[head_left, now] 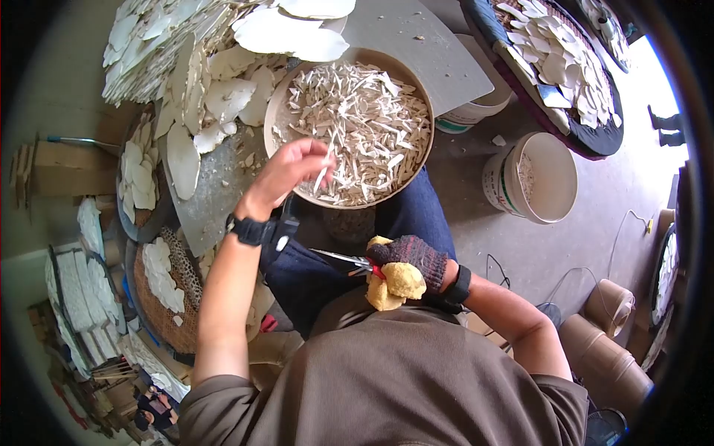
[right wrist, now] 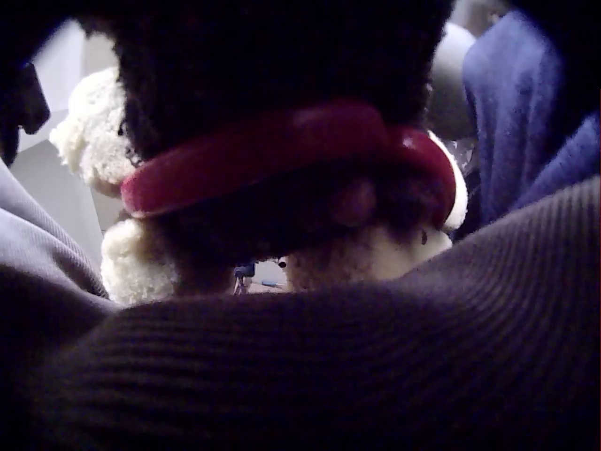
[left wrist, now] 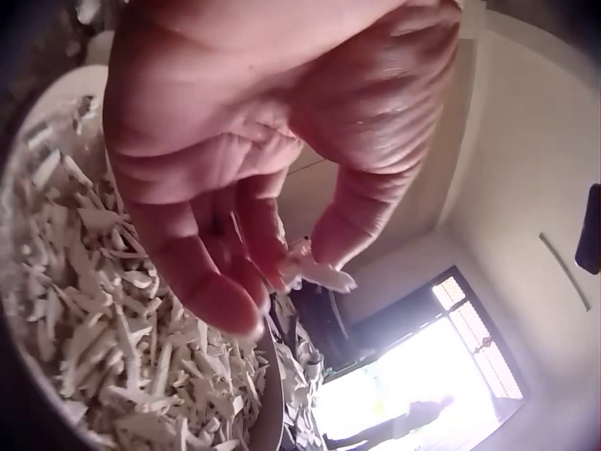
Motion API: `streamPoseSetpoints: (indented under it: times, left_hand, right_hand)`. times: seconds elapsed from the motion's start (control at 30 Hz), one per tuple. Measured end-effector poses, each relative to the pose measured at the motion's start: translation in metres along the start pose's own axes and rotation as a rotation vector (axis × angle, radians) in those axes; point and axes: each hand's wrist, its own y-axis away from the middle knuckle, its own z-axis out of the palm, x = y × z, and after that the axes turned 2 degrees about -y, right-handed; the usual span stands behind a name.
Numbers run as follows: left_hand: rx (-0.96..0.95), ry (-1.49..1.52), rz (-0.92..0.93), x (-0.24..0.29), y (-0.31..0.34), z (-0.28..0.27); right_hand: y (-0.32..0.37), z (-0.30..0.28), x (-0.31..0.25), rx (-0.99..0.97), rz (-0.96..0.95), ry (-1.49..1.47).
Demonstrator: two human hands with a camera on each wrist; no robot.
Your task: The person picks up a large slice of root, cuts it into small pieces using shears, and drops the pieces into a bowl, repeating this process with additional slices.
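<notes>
Ribbed brown shirt (head_left: 372,372), short slvs (head_left: 558,405); blue jeans (head_left: 424,212). R hand (head_left: 409,254): dk knit glove (head_left: 428,260) w/ reddish stripes, prob. (wrist view v. dim). L strap (head_left: 249,231) blk w/ boxy unit (head_left: 285,229); R strap (head_left: 460,285) blk.

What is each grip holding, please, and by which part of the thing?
Right grip: red-handled shears, by their handles. Left grip: a small white piece, pinched with one end sticking out.

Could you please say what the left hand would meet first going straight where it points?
The left hand would probably meet the heaped white strips in the round tub first; its height above them is unclear.
</notes>
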Motion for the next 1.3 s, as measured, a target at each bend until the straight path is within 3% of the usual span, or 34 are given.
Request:
streamPoseSetpoints:
  times: [0.13, 0.17, 0.2, 0.33, 0.4, 0.5, 0.63, 0.73, 0.77, 0.87, 1.13, 1.3]
  left_hand:
    - [-0.211, -0.194, -0.156, 0.0, 0.05, 0.001]
    - [-0.245, -0.344, -0.232, 0.003, 0.059, -0.001]
    - [-0.222, -0.487, -0.19, 0.007, 0.062, 0.0]
    - [0.182, -0.729, 0.087, 0.01, 0.032, -0.008]
    - [0.317, -0.672, 0.151, 0.0, -0.003, -0.016]
    - [0.516, -0.947, 0.358, -0.009, -0.045, -0.011]
    - [0.595, -1.231, 0.357, -0.013, -0.064, -0.012]
    - [0.577, -0.898, 0.274, -0.015, -0.06, -0.021]
    - [0.556, -0.83, 0.328, -0.015, -0.056, -0.024]
    - [0.406, -0.325, 0.139, -0.009, -0.037, -0.03]
    - [0.235, -0.222, 0.049, -0.002, 0.025, -0.012]
    - [0.161, -0.217, -0.049, -0.032, 0.055, -0.001]
  right_hand:
    - [-0.002, -0.002, -0.003, -0.028, 0.015, 0.042]
    - [-0.001, -0.003, -0.004, -0.042, 0.023, 0.036]
    - [-0.001, -0.004, -0.005, -0.058, 0.03, 0.03]
    - [-0.002, -0.003, -0.007, -0.039, 0.005, -0.015]
    - [-0.002, -0.003, -0.006, -0.046, -0.019, -0.031]
    - [-0.001, -0.001, -0.006, -0.029, -0.018, 0.023]
    - [0.0, 0.0, -0.004, -0.04, 0.021, 0.046]
    - [0.0, -0.003, -0.006, -0.059, 0.039, 0.034]
    - [-0.001, -0.004, -0.007, -0.046, 0.024, 0.019]
    - [-0.003, 0.0, -0.002, -0.016, -0.018, 0.008]
    - [-0.002, 0.001, -0.003, -0.031, 0.024, 0.037]
    - [-0.003, 0.009, 0.007, -0.012, -0.042, -0.024]
